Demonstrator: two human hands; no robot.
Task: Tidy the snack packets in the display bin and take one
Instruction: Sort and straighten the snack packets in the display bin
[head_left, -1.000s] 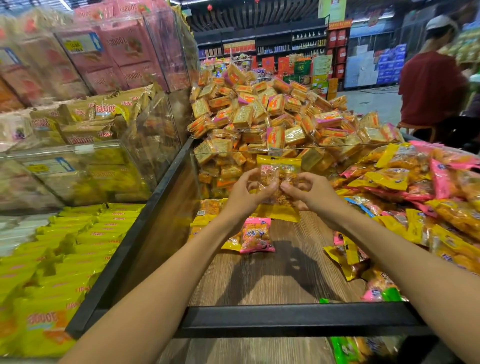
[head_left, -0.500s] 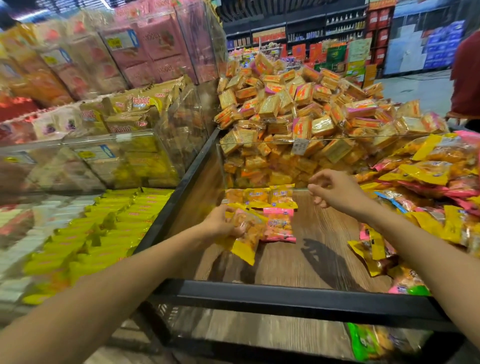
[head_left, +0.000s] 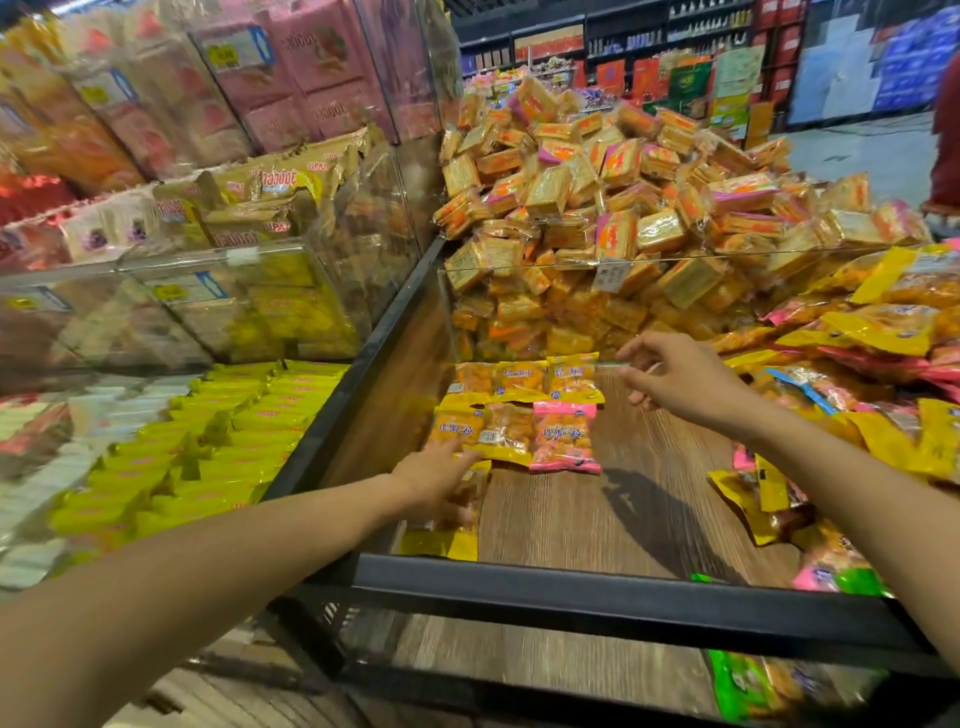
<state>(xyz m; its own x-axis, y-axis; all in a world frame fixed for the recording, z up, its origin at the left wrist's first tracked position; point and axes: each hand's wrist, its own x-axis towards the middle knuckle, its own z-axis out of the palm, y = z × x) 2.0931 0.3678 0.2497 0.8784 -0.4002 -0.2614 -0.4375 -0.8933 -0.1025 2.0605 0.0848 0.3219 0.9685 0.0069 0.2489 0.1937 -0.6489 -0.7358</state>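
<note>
Reaching into a wood-floored display bin (head_left: 649, 519) at the centre of the frame, a person extends both bare arms from the lower edge. The left hand (head_left: 441, 480), at lower centre-left, lies low over a yellow snack packet (head_left: 457, 525) by the bin's left wall. Its fingers spread over the packet; whether they grip it or only press it is unclear, because motion blur hides the fingertips.

Just beyond that hand, toward the upper centre, two short rows of packets (head_left: 519, 410) lie flat and side by side. The far row touches the clear divider; the near row ends in a pink packet (head_left: 566, 439). Each packet's long axis runs away from the person, top seam farthest.

The right hand (head_left: 675, 379) hovers at centre-right, above and just right of the far row, fingers loosely bent and holding nothing.

A loose heap of packets (head_left: 883, 332) slopes down the right side of the frame.

The left hand is nearer the rows, and its packet probably belongs in front of the near row's left end.
</note>
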